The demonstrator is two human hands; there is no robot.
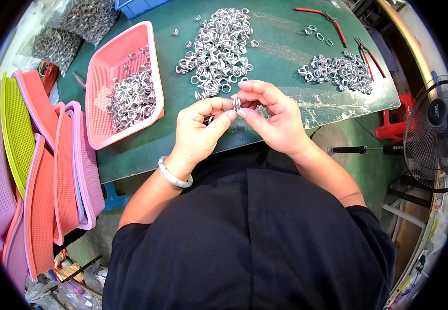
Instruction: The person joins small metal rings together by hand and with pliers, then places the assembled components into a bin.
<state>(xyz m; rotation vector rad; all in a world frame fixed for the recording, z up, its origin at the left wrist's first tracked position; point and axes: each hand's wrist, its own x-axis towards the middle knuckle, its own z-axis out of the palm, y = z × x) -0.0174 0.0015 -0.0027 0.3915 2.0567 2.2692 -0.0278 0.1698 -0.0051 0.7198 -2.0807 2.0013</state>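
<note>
Between the fingertips of both hands is a small silver metal ring (237,104), just over the near edge of the green table. My left hand (199,125), with a pale bangle (174,173) at the wrist, pinches it from the left. From the other side, my right hand (274,116) grips it with thumb and fingers; some of those fingers are partly hidden. A dark loop shows under my left fingers, too covered to name. Just beyond my hands lies a large pile of similar silver rings (219,49).
A pink basket (91,93) partly filled with rings stands left. A smaller ring pile (337,71) and two red-handled pliers (337,28) (371,59) lie right. Stacked plastic baskets (69,170) crowd the left side; bags of rings (87,20) sit far left. A fan (433,129) stands right.
</note>
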